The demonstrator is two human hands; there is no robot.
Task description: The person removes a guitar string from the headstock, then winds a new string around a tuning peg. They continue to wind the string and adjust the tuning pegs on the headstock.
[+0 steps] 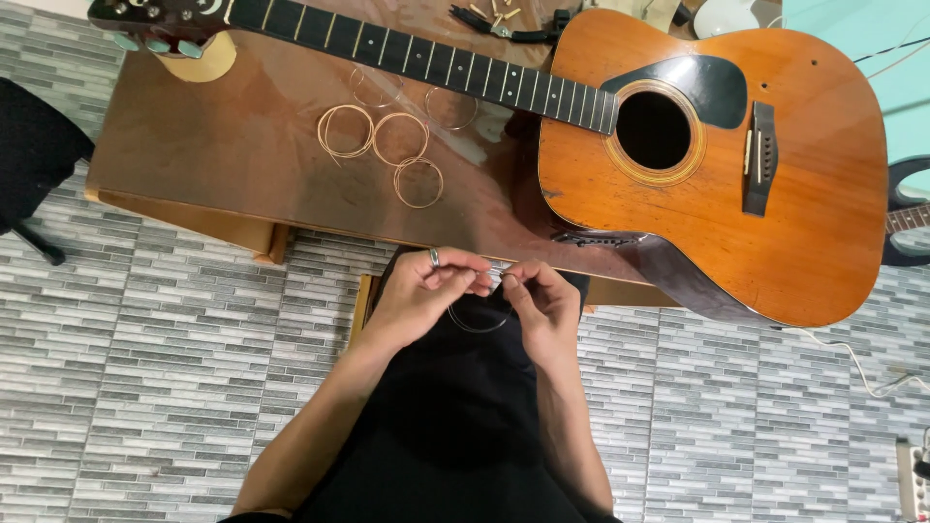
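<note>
Black cloth [455, 436] was seen closest to the camera, soft and dark, with two bare arms stretched out over it. A thin coiled string [478, 320] was held between both hands, just in front of the table edge. It was pinched by the left hand [421, 291], whose fingers were curled in tight around one end. A silver ring [434, 257] was worn on that hand. The other end was gripped by the right hand [542, 302], with its fingers closed narrowly too. The string hung down in a round loop between them.

A big wooden guitar [717, 174] was laid flat on the brown table [242, 145]. Its body was smooth, shiny and orange-brown, with a round black hole in the middle and a dark curved plate beside it. Its long dark neck was crossed by thin metal lines. Three copper-coloured string coils [383, 155] were laid on the glossy table top, near the neck, well apart from the hands. Each was wound into a ring. Two paler coils were seen just above them. A floor [145, 339] of small grey tiles was spread below.
</note>
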